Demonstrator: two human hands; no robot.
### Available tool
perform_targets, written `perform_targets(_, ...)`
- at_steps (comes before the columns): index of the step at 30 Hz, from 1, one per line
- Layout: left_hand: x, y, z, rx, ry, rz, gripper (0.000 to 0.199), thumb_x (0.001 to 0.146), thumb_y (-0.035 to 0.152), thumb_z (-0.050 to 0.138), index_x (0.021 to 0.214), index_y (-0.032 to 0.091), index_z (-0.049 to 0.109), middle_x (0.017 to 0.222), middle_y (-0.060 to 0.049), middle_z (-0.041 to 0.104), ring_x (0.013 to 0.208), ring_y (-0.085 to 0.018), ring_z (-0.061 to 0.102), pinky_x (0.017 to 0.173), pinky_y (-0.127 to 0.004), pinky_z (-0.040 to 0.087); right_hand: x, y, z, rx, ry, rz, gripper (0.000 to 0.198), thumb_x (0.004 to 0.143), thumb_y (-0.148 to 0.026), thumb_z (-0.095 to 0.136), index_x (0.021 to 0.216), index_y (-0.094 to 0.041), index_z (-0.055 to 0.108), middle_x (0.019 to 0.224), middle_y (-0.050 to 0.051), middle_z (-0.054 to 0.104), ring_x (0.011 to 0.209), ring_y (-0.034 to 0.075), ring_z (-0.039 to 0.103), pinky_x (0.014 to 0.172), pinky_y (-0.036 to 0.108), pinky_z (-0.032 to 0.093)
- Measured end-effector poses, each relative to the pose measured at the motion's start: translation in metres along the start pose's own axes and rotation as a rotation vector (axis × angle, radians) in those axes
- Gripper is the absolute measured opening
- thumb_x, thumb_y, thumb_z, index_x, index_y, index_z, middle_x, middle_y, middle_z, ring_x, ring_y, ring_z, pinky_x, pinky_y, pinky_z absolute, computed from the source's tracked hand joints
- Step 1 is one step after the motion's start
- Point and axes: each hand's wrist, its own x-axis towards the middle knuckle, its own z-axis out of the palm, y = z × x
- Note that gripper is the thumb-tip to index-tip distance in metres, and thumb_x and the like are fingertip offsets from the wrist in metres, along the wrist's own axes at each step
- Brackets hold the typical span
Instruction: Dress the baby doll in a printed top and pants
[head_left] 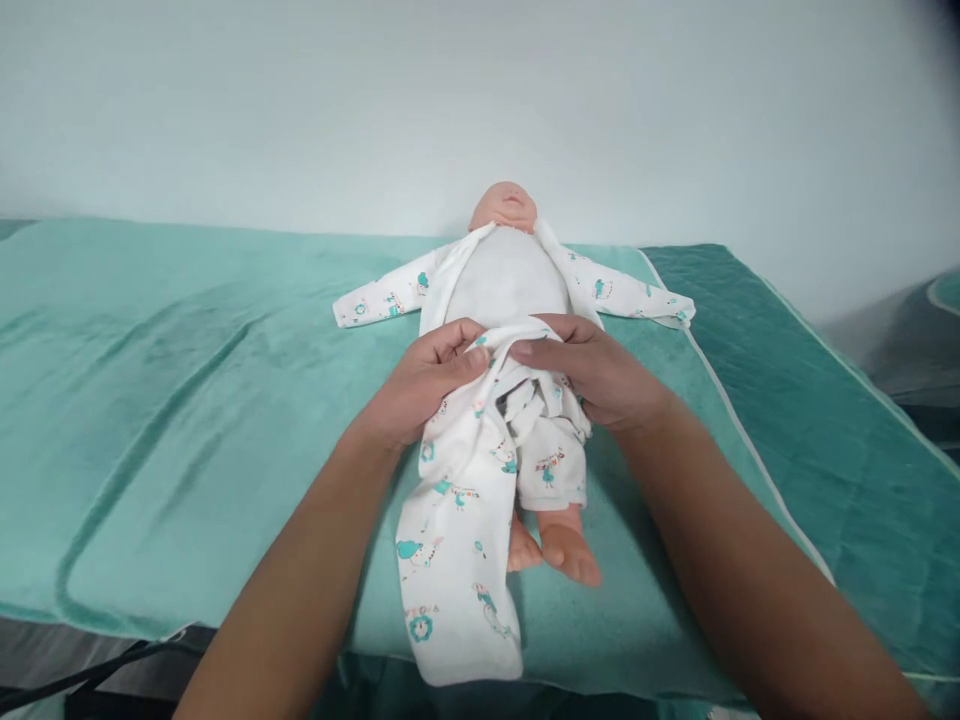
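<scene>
A baby doll [508, 270] lies on its back, feet toward me, in a white printed baby jacket [394, 290] that hangs open over a plain pale torso. Both my hands grip the waistband of white printed baby trousers [465, 500] at the doll's hips. Thumb and fingers of my left hand [431, 380] pinch the left side of the bunched cloth. Opposite it, my right hand [592, 365] pinches the right side. One trouser leg [553, 465] covers a doll leg down to the foot [570, 550]. The other trouser leg lies loose and flat beside the second foot [523, 548].
Under the doll spreads a light green plush cover [187, 400], wrinkled at the left. A darker green quilted cloth [810, 400] lies to the right. Behind the table rises a pale wall [300, 110]. A dark cable or bar [90, 675] shows below the front left edge.
</scene>
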Motion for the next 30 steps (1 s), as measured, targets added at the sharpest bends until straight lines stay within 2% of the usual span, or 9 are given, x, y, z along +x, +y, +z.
perform_targets(3,-0.004,0.004,-0.003,0.048,-0.156,-0.077,0.047,0.06,0.046,0.087,0.088,0.018,0.062,0.074,0.0,0.061,0.06,-0.012,0.054,0.052,-0.024,0.039,0.002,0.0,0.0,0.07,0.039,-0.004,0.03,0.072,-0.045,0.079,0.07,-0.018,0.067,0.064,0.002,0.066,0.053,0.014,0.057,0.048,0.026,0.044)
perform_targets(5,-0.005,0.004,-0.004,0.059,-0.186,-0.104,0.044,0.062,0.039,0.087,0.093,0.018,0.063,0.079,-0.001,0.064,0.064,-0.013,0.057,0.055,-0.025,0.042,0.004,0.0,-0.001,0.08,0.035,-0.026,0.034,0.074,-0.048,0.077,0.064,-0.019,0.062,0.058,0.0,0.06,0.048,0.013,0.051,0.045,0.026,0.041)
perform_targets(9,-0.003,-0.004,-0.002,-0.026,-0.021,-0.025,0.039,0.07,0.043,0.081,0.094,0.02,0.06,0.077,0.001,0.063,0.06,-0.012,0.056,0.055,-0.025,0.044,0.002,-0.001,0.001,0.049,-0.02,-0.09,0.04,0.077,-0.05,0.076,0.062,-0.021,0.052,0.051,-0.005,0.047,0.045,0.009,0.04,0.045,0.024,0.037)
perform_targets(12,-0.001,-0.008,0.001,-0.078,0.103,0.027,0.04,0.07,0.046,0.081,0.084,0.021,0.052,0.068,0.004,0.056,0.055,-0.01,0.053,0.052,-0.023,0.042,0.0,-0.004,0.004,-0.106,-0.064,-0.116,0.037,0.079,-0.051,0.074,0.07,-0.019,0.056,0.057,-0.004,0.052,0.052,0.01,0.045,0.049,0.023,0.038)
perform_targets(16,0.001,-0.006,0.005,-0.113,0.156,0.073,0.042,0.07,0.045,0.08,0.078,0.021,0.047,0.065,0.006,0.053,0.053,-0.008,0.05,0.053,-0.022,0.043,-0.002,-0.01,0.006,-0.357,-0.19,-0.108,0.032,0.071,-0.042,0.081,0.082,-0.017,0.065,0.075,-0.001,0.061,0.067,0.012,0.053,0.059,0.023,0.042)
perform_targets(21,0.003,-0.006,0.004,-0.049,0.181,0.079,0.045,0.067,0.051,0.081,0.077,0.021,0.048,0.065,0.006,0.053,0.054,-0.009,0.049,0.055,-0.023,0.044,-0.003,-0.012,0.006,-0.524,-0.247,-0.008,0.027,0.07,-0.04,0.081,0.077,-0.018,0.066,0.071,-0.002,0.061,0.064,0.013,0.053,0.056,0.024,0.039)
perform_targets(24,0.003,-0.008,0.001,0.011,0.192,0.066,0.042,0.072,0.055,0.076,0.082,0.021,0.053,0.071,0.003,0.058,0.062,-0.012,0.055,0.059,-0.025,0.045,-0.003,-0.006,0.005,-0.403,-0.194,-0.006,0.022,0.076,-0.038,0.075,0.081,-0.018,0.067,0.075,-0.001,0.065,0.066,0.014,0.056,0.06,0.025,0.042)
perform_targets(27,0.001,-0.009,-0.001,0.053,0.171,0.033,0.041,0.077,0.058,0.07,0.087,0.02,0.058,0.078,0.0,0.063,0.069,-0.016,0.06,0.063,-0.027,0.046,-0.001,0.0,0.005,-0.195,-0.093,-0.052,0.017,0.076,-0.031,0.073,0.083,-0.018,0.066,0.076,-0.001,0.065,0.067,0.013,0.057,0.062,0.025,0.044)
perform_targets(30,-0.002,-0.005,-0.003,0.1,0.068,0.045,0.049,0.072,0.063,0.072,0.092,0.02,0.063,0.083,-0.002,0.066,0.075,-0.018,0.062,0.065,-0.028,0.047,0.001,0.002,0.007,-0.042,0.037,-0.083,0.016,0.073,-0.028,0.074,0.079,-0.019,0.062,0.067,-0.005,0.058,0.059,0.011,0.051,0.055,0.023,0.039)
